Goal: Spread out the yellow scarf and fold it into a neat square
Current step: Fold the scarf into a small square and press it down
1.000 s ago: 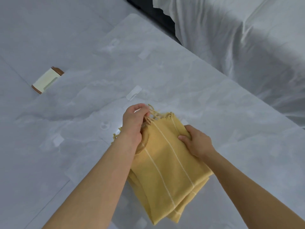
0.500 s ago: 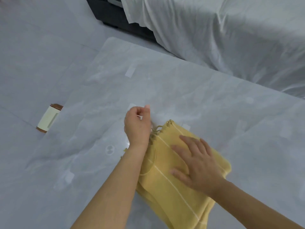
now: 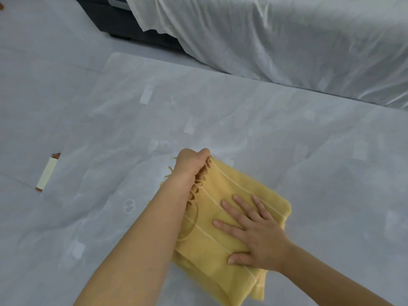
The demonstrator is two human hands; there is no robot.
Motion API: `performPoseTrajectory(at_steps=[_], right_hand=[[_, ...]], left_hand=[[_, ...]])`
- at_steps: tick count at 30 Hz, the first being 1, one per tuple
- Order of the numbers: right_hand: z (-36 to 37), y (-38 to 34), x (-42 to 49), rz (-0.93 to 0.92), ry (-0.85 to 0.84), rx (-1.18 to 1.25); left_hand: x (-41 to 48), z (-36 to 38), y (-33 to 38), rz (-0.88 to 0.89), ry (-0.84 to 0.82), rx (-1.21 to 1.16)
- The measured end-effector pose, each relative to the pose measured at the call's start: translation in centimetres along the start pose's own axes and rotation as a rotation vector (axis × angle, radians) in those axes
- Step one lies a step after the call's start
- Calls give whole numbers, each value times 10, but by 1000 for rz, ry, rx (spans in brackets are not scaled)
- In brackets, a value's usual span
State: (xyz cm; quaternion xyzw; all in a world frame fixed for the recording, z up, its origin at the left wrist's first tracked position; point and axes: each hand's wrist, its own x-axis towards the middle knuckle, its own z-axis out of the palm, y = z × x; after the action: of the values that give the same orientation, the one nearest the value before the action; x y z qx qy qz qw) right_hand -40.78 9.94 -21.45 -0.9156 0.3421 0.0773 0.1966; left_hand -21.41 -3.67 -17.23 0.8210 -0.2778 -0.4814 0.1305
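A pale grey, wrinkled covering lies over the desk (image 3: 242,111), with several small whitish tape patches (image 3: 146,96) stuck on it and a faint round mark (image 3: 129,205) near its left side. Beyond the desk's left edge the grey floor (image 3: 44,74) shows, and on it, just beside that edge, lies a cream roll (image 3: 46,173) with brown ends. Behind the desk's far edge a creased white sheet (image 3: 287,36) drapes over something bulky, its hem hanging in front of a dark piece of furniture (image 3: 123,25). A small brown speck (image 3: 1,6) sits at the picture's top-left edge.
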Motion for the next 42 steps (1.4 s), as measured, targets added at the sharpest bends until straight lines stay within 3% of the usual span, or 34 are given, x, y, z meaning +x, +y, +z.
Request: performPoseTrajectory(at_steps=[5,10,13,23,26,29,32,35,37,40,42], right_hand=[[2,3,-5,-18,-17,23],[2,6,-5,-32,-10,12],[3,7,-5,-33,2,13],[6,11,-11,-57,8,10],[9,11,-15,-50,16,17],[9,11,-15,-46,-4,21],[-2,6,-11,-12,46,58],[-26,-6,0,171,205,183],[-37,-12,12,266,255,213],[-32,-7,26,196,187,107],[-21,4,26,80,114,-5]], left_hand=[[0,-9,-3,-134,-44,-194],[-3,-4,1,-122,-119,64],[-7,3,8,-102,-105,103],[-4,6,2,-260,-128,-352],[3,-8,3,-278,-129,-649],[9,-40,12,-258,-13,-742],[13,-61,13,-89,216,-554],[-13,-43,-15,367,461,-40],[-58,-17,-46,732,362,206],[-86,3,-103,1178,83,750],[-67,-13,-132,1271,75,988]])
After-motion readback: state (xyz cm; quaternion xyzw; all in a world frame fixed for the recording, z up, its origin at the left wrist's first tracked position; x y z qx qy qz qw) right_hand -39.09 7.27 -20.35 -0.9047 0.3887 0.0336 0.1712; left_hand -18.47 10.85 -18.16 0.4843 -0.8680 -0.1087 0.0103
